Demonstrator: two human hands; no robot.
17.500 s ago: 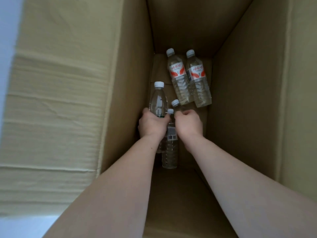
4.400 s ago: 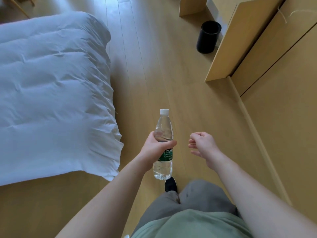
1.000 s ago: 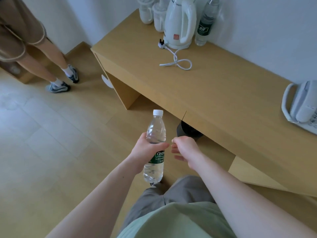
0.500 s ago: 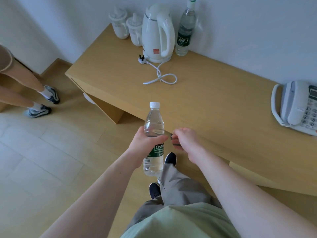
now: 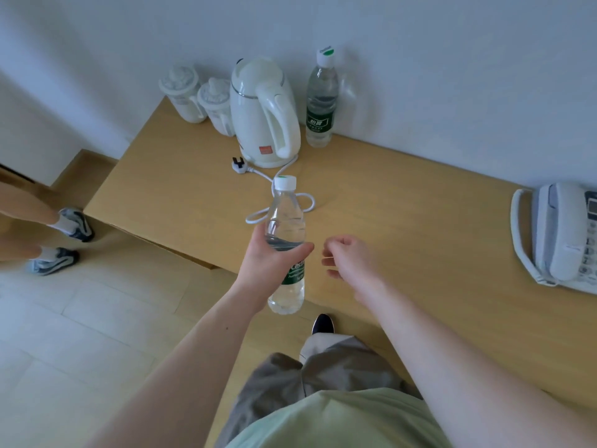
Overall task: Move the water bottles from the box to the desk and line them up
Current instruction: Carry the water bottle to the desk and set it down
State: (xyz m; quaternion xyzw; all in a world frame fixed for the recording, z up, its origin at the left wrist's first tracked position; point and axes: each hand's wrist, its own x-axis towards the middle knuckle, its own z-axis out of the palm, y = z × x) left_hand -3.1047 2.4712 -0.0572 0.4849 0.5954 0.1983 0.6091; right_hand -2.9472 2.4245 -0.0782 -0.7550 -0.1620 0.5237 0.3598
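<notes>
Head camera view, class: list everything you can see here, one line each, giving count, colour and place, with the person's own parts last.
Desk: one, light wood, against the wall.
Kettle: one, white, back of the desk, cord looped in front.
Lidded cups: two, white, left of the kettle.
Standing bottle: one, clear with green label, right of the kettle.
Telephone: one, white, right end of the desk.
Bystander's shoes: two, grey and white, floor at left.
Held bottle: one, clear, green label, white cap, above the desk's front edge.
Left hand: one, grips the held bottle.
Right hand: one, loosely curled, holds nothing.
</notes>
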